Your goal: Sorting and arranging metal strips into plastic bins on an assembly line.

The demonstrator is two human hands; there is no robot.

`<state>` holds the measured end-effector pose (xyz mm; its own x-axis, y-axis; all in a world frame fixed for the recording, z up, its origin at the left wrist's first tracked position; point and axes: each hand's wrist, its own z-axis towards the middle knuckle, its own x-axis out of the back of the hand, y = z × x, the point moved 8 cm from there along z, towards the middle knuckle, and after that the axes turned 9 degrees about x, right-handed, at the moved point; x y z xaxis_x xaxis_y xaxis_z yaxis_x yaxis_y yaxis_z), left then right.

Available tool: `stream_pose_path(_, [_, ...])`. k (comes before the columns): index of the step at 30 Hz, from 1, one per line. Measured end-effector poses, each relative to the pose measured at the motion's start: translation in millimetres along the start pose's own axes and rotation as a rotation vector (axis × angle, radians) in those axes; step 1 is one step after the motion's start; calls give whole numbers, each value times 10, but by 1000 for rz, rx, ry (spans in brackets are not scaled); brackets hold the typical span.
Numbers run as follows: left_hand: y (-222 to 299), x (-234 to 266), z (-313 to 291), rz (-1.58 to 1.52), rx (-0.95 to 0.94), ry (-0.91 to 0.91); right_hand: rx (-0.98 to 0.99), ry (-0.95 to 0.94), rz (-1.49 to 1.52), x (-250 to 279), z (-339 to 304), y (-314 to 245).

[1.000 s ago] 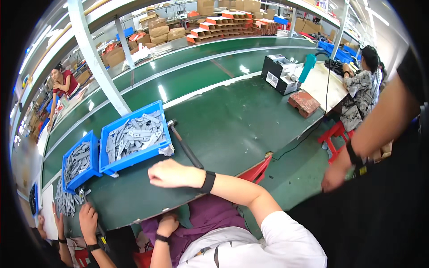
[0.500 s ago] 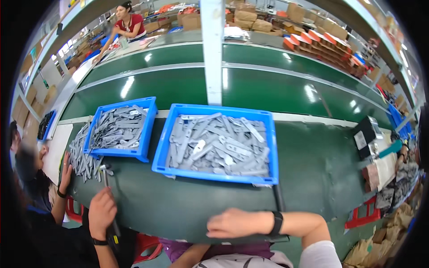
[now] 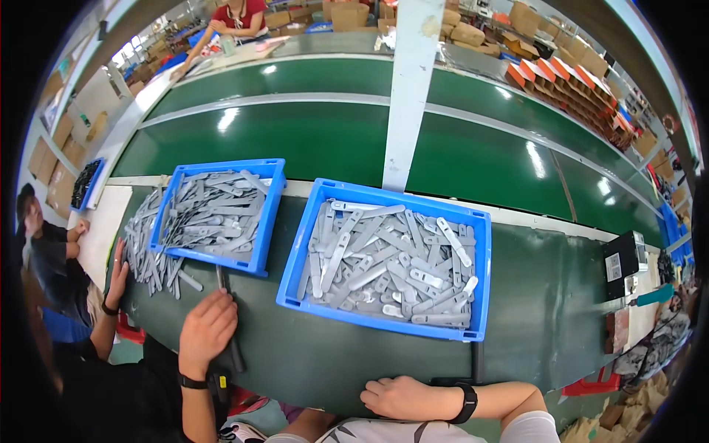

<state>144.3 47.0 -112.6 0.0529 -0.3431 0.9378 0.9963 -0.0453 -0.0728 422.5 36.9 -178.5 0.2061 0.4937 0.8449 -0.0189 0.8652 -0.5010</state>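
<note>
My right hand [image 3: 402, 397] rests at the near edge of the green table, its fingers curled in and nothing seen in them; a black watch is on the wrist. Only skin that may be my left forearm [image 3: 310, 423] shows below the edge; my left hand is hidden. Beyond my right hand stands a blue bin [image 3: 384, 325] full of flat grey strips [image 3: 395, 258], some with a slot or a shiny end. A dark bar [image 3: 478, 360] juts from under its near right corner. My hand is apart from both.
On the left, a co-worker's hand [image 3: 208, 330] is on a dark-handled tool [image 3: 235, 354]; the other hand [image 3: 118, 273] lies beside loose strips [image 3: 155, 273]. A second blue bin [image 3: 275, 221] holds more strips. A white post [image 3: 410, 103] rises behind; a black box [image 3: 624, 266] stands right.
The view has shifted, so the bins sit farther right in it. The co-worker's tool has been lowered flat to the table. My right hand stays at the table edge, fingers more curled.
</note>
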Motion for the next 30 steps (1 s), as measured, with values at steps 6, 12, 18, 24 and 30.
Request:
stream_pose_path(6, [179, 190, 28, -35, 82, 96, 64, 127, -212, -49, 12, -102])
stream_pose_path(12, [2177, -1292, -747, -610, 33, -550, 80, 200, -256, -42, 47, -61])
stream_pose_path(18, [2853, -961, -1348, -840, -229, -1238, 117, 13, -93, -57, 66, 66])
stream_pose_path(24, [2368, 593, -96, -912, -129, -349, -100, 389, -187, 1295, -277, 65])
stream_pose_path(30, [1697, 377, 699, -360, 31, 281, -275, 851, -454, 1674, -676, 962])
